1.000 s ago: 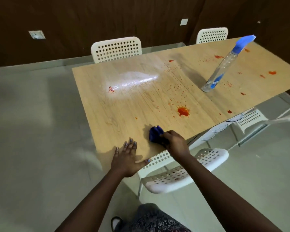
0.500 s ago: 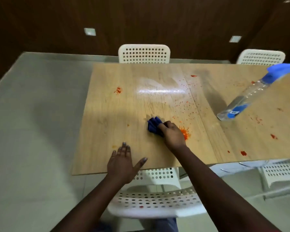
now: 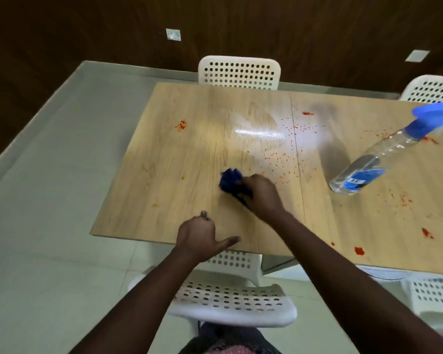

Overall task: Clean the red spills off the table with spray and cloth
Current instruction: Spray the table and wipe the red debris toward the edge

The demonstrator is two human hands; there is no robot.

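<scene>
Both forearms are seen bare of sleeves, and dark patterned clothing (image 3: 230,341) is glimpsed at the near edge.

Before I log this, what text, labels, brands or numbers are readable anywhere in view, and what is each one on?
None can be read.
Clear plastic spray bottle with a blue trigger head: its blue label carries a small white patch, too blurred to read.
Two pale square plates on the dark wall: no legible marking.
Crumpled blue cloth, light wooden table, white perforated plastic chairs: no text visible.
</scene>
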